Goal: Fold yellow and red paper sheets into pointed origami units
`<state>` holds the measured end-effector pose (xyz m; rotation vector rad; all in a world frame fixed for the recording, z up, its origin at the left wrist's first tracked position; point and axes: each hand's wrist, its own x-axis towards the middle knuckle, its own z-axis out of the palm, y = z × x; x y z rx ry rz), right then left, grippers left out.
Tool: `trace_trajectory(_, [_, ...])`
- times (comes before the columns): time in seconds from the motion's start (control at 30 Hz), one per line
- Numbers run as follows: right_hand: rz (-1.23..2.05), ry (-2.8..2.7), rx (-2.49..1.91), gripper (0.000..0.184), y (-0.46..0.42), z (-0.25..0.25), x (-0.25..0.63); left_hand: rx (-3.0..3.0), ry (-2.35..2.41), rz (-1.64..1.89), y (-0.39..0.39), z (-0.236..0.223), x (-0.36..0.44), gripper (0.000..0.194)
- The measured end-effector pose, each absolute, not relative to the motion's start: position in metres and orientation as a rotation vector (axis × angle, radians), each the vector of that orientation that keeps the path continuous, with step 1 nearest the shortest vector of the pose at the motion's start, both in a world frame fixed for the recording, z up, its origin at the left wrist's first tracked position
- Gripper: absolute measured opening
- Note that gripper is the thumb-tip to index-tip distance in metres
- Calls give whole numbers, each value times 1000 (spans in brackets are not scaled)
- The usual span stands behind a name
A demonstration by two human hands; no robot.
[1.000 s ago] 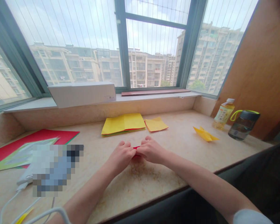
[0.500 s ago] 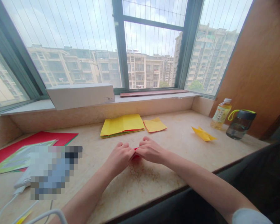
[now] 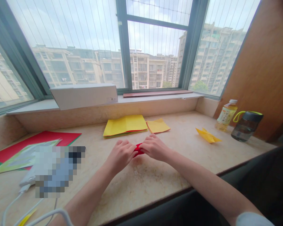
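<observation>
"What have we got on the sill?"

"Two bare hands, closed in tight! The left hand (image 3: 121, 154) and the right hand (image 3: 154, 147) pinch one small folded red paper (image 3: 138, 150) between them, fingers almost meeting."

"Where's that red piece sitting?"

"Right in the middle, over the near part of the marble windowsill (image 3: 141, 182). Whether it's touching the stone, I can't tell."

"Any yellow?"

"Three lots! One folded yellow stack (image 3: 124, 126) straight beyond the hands, one loose yellow sheet (image 3: 158, 126) just right of it, and one folded yellow paper shape (image 3: 208, 135) further right."

"Bottles?"

"Two, far right: a plastic drinks bottle (image 3: 225, 116) and a grey flask with a green handle (image 3: 247, 127). Far left, a pile of red card (image 3: 43, 138); one white box (image 3: 83, 97) on the ledge."
</observation>
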<state>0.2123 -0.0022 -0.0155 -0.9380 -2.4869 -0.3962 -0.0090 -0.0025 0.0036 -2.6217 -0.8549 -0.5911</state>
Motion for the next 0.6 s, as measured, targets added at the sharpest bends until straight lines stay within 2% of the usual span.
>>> trace_trajectory(0.17, [-365, -2398, -1036, 19, 4, -17, 215, -2553, -778, -905, 0, 8, -16, 17])
trace_trajectory(0.3, [-312, -2281, -1350, 15, 11, 1, 241, -2547, -797, -997, 7, 7, -22, 19])
trace_trajectory(0.6, [-384, -1754, -2226, 29, -15, 44, 426, -2595, -861, -1003, 11, 1, -22, 25])
